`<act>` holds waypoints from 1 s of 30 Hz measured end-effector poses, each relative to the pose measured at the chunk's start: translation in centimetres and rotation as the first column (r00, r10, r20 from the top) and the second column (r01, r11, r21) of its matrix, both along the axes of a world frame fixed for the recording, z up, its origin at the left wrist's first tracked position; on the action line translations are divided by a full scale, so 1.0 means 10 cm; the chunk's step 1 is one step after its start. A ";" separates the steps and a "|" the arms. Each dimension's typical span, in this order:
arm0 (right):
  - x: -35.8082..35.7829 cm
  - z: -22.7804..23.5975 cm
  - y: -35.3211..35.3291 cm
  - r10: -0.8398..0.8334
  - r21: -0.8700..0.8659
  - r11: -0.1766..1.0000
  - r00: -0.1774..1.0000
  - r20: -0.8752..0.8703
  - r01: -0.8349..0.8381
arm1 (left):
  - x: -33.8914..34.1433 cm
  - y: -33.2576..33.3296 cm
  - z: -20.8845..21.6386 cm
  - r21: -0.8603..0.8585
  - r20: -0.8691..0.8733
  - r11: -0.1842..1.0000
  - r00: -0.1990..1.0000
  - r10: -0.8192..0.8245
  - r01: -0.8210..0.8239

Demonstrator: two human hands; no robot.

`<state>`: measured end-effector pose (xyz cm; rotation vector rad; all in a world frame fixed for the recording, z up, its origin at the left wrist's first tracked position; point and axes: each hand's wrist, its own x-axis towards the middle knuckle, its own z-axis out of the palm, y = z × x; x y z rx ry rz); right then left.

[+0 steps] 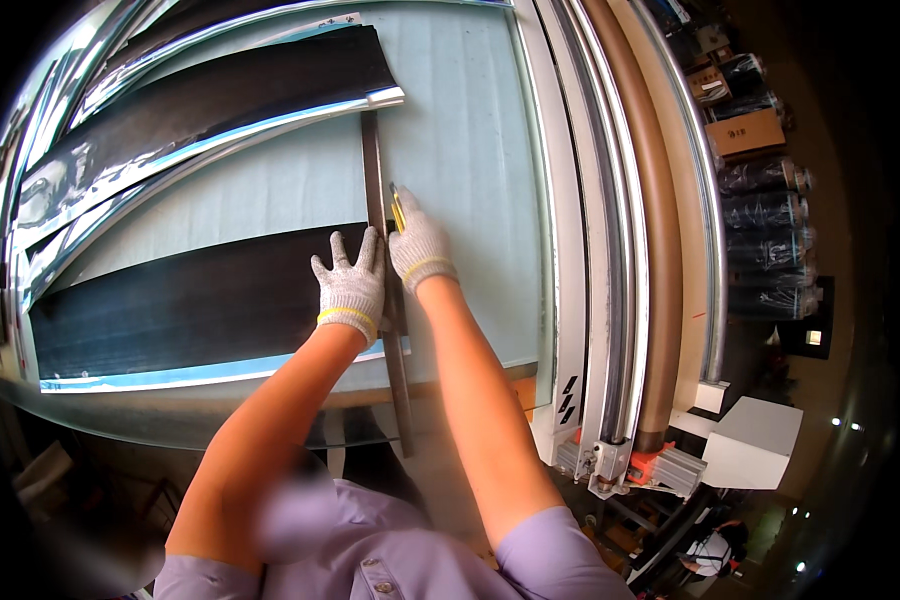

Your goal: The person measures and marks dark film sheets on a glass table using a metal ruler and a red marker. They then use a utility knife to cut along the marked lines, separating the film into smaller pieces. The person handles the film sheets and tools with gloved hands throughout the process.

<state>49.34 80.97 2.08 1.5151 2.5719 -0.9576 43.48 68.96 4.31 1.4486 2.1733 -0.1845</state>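
My left hand [352, 285], in a pale knitted glove with a yellow cuff band, lies with its fingers spread on a black sheet [190, 295]. Its inner edge is against a long, narrow dark straightedge [373, 165], which runs away from me along the sheet's right end and overhangs the table's near edge. On the straightedge's other side, my right hand [422, 245], gloved alike, is closed around a yellow utility knife [398, 208]. The knife's tip points away from me; whether its blade touches anything cannot be made out. A white and blue strip [210, 372] borders the sheet's near side.
Another glossy black sheet [220, 105] with a curled edge lies farther back on the pale glass-like tabletop [470, 130]. Along the right side run metal rails and a long brown roller [655, 220]. Wrapped dark rolls [765, 245] and a cardboard box [745, 132] are beyond. Another person [712, 550] is at lower right.
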 end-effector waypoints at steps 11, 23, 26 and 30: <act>0.74 -0.16 -0.84 0.057 -0.006 0.998 0.998 0.015 -0.057 | 0.04 -0.01 -0.15 0.026 -0.058 1.000 0.998 0.017 -0.016; 1.62 0.01 -1.58 -0.224 -0.018 0.975 0.971 -0.088 0.223 | 0.02 -0.01 -0.05 -0.034 -0.112 0.999 0.993 -0.041 0.038; 1.89 -0.14 -1.32 -0.370 -0.055 0.928 0.888 -0.274 0.369 | 0.02 0.00 -0.05 -0.068 -0.126 0.997 0.990 -0.055 0.047; 2.13 -0.18 -0.93 -0.408 0.144 0.892 0.900 -0.155 0.429 | 0.04 0.00 -0.04 -0.066 -0.113 0.997 0.993 -0.039 0.032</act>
